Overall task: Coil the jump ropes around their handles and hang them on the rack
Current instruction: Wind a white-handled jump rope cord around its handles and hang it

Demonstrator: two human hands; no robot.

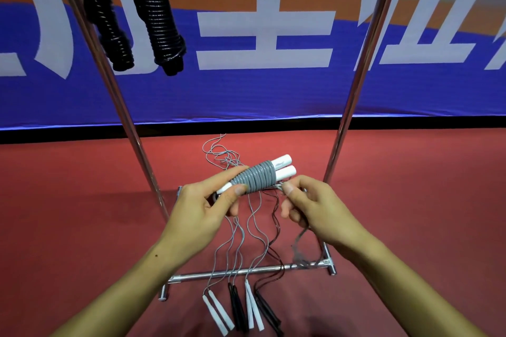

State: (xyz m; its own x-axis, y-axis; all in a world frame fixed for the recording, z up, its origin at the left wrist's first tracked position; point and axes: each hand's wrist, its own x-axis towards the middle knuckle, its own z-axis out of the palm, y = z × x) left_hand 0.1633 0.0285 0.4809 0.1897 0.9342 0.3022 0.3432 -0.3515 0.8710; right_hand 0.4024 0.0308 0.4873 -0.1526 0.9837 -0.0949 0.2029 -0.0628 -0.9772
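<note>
L hand point(216, 205) grips white handles point(284, 165) w/ grey coil point(256, 176); R hand point(306, 204) pinches rope tail point(279, 187). Keep tension, lay turns adjacent, tuck end.

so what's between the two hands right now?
Head view: the coiled grey rope bundle on white handles spans the gap. The left hand grips it; the right hand pinches the rope end. Loose ropes lie on the floor below.
</note>
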